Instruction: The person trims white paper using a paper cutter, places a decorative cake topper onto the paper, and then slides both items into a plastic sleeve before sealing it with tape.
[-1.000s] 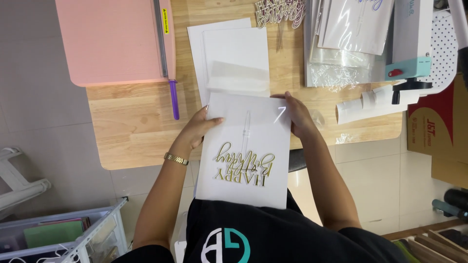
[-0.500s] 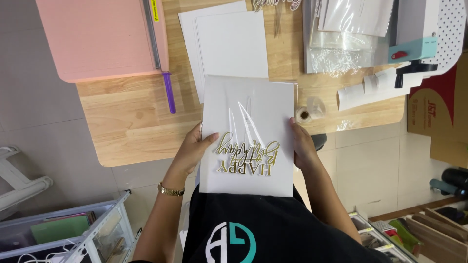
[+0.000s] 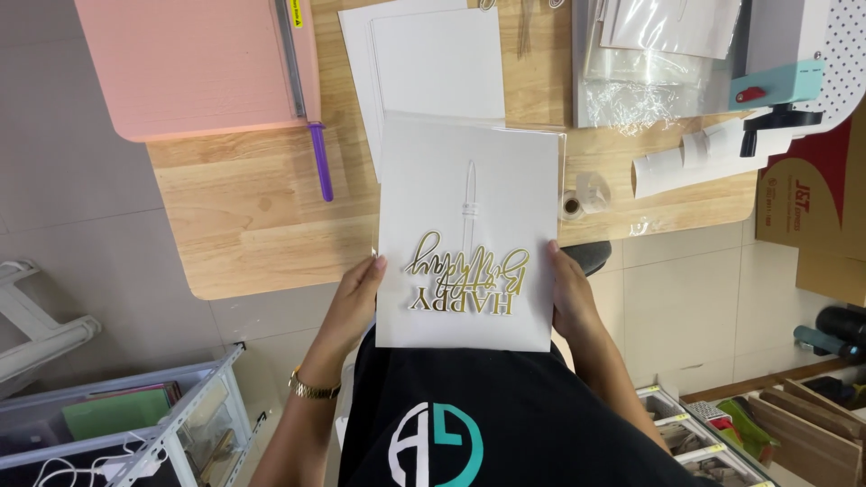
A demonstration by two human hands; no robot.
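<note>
Gripping a white card with a gold cake topper by its two side edges, the left hand and right hand hold it above the wooden table's near edge. Such a light pinch could let the sleeved card slip or bend, creasing the topper.

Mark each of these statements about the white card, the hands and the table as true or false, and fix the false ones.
1. Both hands hold the white card: left hand, right hand. True.
2. A gold cake topper lies on the card. True.
3. The pink paper trimmer sits under the card. False: it lies apart on the wooden table.
4. The left wrist is bare. False: it wears a gold watch.
</note>
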